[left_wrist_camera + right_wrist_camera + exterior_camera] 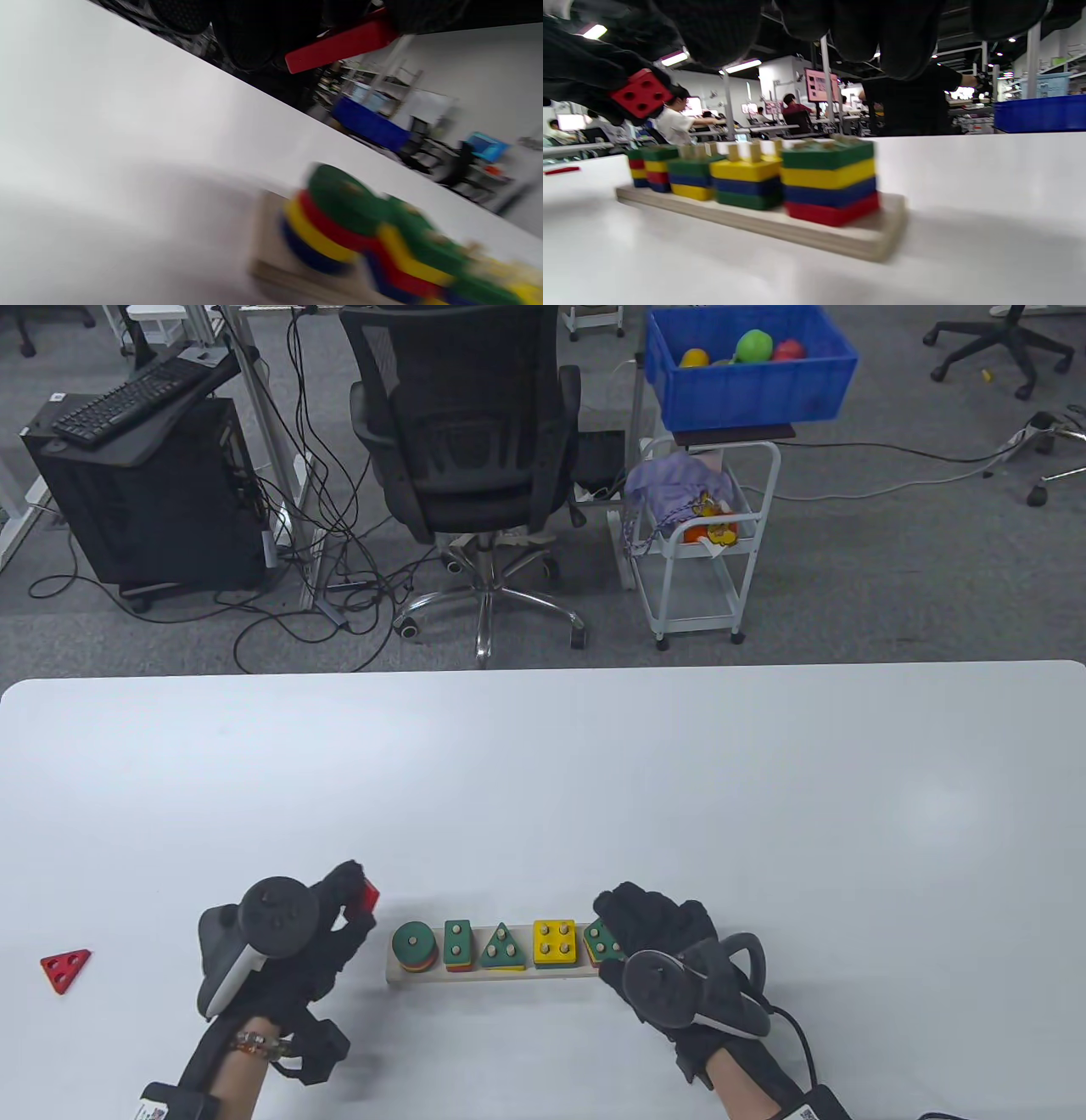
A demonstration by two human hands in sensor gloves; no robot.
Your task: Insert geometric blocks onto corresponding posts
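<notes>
White bench (594,780), office chair (467,432) behind. Left hand (288,937) grip clamped on red square block (366,894); right hand (670,950) fingers relaxed beside peg board (501,974).

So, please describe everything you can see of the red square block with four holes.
The red square block with four holes is a flat, painted, wood-like piece. Four round holes pass through its face. The left hand pinches it between gloved fingers, lifted above the white table, tilted, left of the wooden post board. It touches nothing else.
</notes>
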